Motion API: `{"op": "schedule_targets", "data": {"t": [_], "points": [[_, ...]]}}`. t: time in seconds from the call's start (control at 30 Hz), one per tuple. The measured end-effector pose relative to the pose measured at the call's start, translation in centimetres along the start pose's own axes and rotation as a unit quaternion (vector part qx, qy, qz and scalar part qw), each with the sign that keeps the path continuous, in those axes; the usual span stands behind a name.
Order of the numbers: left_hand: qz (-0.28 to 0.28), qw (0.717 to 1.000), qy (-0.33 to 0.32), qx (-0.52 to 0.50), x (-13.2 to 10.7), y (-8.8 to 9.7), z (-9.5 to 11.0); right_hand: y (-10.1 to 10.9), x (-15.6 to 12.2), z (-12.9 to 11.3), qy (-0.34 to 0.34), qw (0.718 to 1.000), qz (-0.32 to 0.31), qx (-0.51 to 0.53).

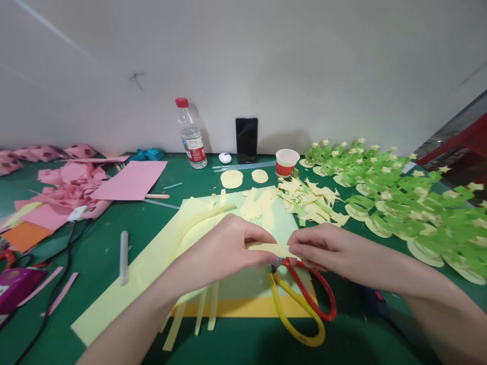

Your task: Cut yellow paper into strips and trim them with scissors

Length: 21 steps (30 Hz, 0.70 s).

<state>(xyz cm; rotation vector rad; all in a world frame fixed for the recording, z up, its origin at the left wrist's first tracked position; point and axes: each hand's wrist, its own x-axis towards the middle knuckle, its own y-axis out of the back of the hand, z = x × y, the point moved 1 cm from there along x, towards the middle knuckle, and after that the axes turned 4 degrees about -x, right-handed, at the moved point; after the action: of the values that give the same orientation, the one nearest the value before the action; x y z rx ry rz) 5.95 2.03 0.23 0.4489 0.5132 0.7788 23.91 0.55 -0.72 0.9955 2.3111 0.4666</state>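
Note:
My left hand (236, 243) and my right hand (327, 246) meet above the sheets, pinching a pale yellow paper strip (272, 248) from both ends. Just under the strip lies a pair of scissors (300, 304) with one red and one yellow handle; the blades are mostly hidden by my hands. Pale green paper (236, 284) sits beneath, over a darker yellow sheet (243, 307). Several cut yellow strips (201, 310) stick out toward me, and a curved yellow strip (190, 228) lies by my left wrist.
Yellow scraps (308, 197) are piled behind my hands. Rows of green paper curls with stars (395, 187) fill the right. Along the wall stand a water bottle (193, 142), a phone (246, 141) and a paper cup (286, 163). Pink paper (131, 180) and a glue stick (124, 257) lie left.

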Motion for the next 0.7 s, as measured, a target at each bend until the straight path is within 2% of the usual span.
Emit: {"op": "schedule_targets", "data": {"t": [0.33, 0.7], "points": [[-0.016, 1.000, 0.014, -0.003, 0.15, 0.07, -0.25, -0.11, 0.04, 0.04, -0.001, 1.000, 0.014, -0.012], [-0.033, 0.998, 0.013, -0.059, 0.30, 0.04, 0.01, -0.57, -0.15, -0.11, -0.006, 0.999, 0.033, -0.015]]}}
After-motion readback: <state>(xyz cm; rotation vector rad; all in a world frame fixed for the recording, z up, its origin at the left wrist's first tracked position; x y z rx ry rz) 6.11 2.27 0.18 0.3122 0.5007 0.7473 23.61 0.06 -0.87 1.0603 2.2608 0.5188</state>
